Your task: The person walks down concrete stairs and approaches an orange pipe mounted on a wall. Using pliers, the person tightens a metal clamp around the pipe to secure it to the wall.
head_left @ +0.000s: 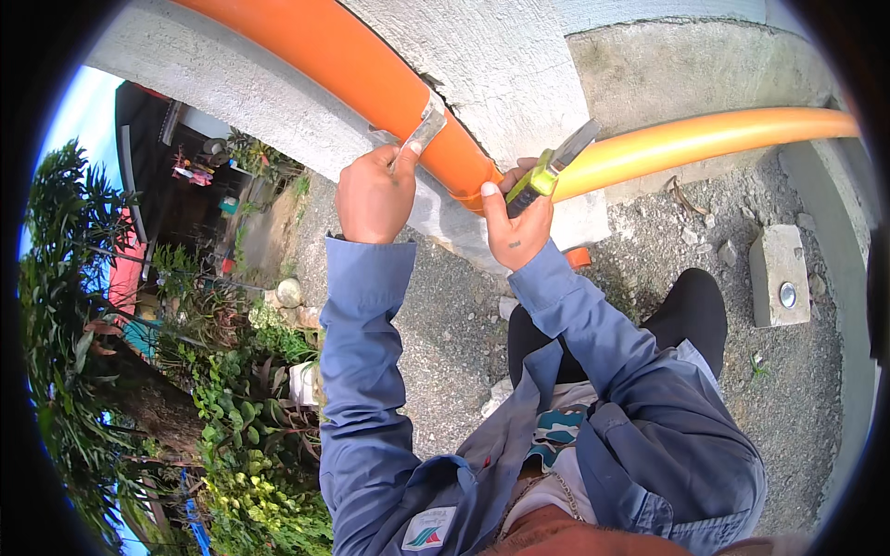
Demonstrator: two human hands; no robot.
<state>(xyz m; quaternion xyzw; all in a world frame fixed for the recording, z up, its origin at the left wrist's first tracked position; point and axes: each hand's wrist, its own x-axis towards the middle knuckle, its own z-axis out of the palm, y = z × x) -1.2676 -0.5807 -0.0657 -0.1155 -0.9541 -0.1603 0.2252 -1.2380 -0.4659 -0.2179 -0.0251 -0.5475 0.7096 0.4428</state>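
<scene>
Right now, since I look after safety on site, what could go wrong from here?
The metal strip held by the bare left hand could cut that hand or scratch the orange pipe. The yellow-green tool in the right hand, also gloveless, might slip and mark the pipe.

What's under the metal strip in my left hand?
Orange pipe shows on both sides of the metal strip, whose lower end your left hand holds. The surface directly beneath is covered, so it can't be seen.
</scene>
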